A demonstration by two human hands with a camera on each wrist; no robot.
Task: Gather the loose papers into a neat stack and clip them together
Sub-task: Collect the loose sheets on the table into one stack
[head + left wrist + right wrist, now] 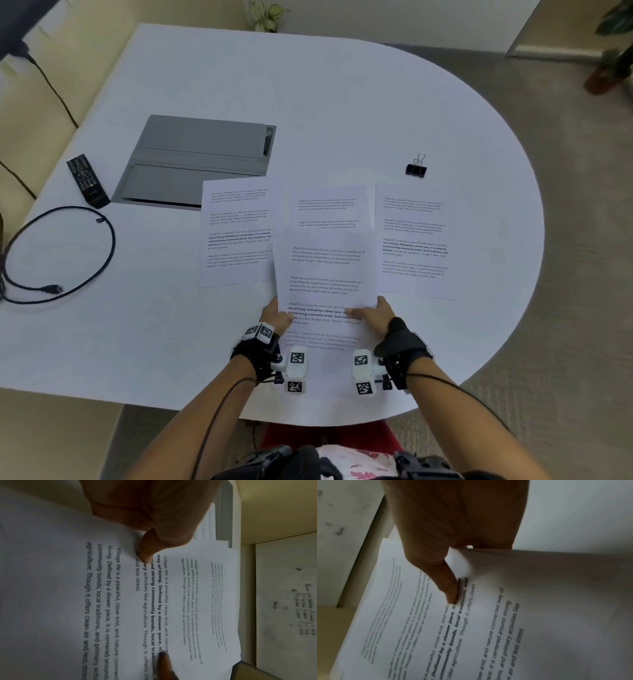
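held sheet: a printed page (325, 274) was held up over the near edge of the table, its far end overlapping the middle page
left hand: the left hand (275, 317) pinched the sheet's left edge, thumb (145, 550) on the print, other fingers hidden behind the paper
right hand: the right hand (375, 313) pinched the right edge the same way, thumb (452, 592) pressed on the bold lines
loose pages: a left page (238, 233), a middle page (329, 209) and a right page (416, 240) lay flat side by side on the table (the middle one partly covered by the held sheet)
binder clip: a black binder clip (416, 168) sat alone beyond the right page, apart from it
table: a white table (308, 102) with a rounded right end
other items: a grey folder (202, 161), touching the left page's far corner; a black remote (87, 180) beside it; a looped black cable (58, 253) near the left edge
room: grey carpet (565, 240) to the right, a potted plant (613, 65) in the far corner
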